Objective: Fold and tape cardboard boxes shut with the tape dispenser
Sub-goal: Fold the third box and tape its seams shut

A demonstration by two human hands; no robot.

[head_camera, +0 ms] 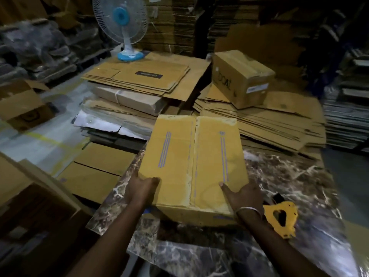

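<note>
A yellow-brown cardboard box (pixel 191 158) with its top flaps folded shut sits on the marble-patterned table (pixel 289 186). A strip of clear tape runs along the centre seam. My left hand (pixel 142 186) grips the box's near left corner, thumb on top. My right hand (pixel 244 193) grips the near right corner, thumb lying on the flap. A yellow tape dispenser (pixel 282 218) lies on the table just right of my right wrist, untouched.
Stacks of flat cardboard (pixel 269 120) lie behind the box, with a sealed box (pixel 241 76) on top. A blue and white fan (pixel 124 27) stands on another stack at the back. More boxes (pixel 22 104) sit on the floor to the left.
</note>
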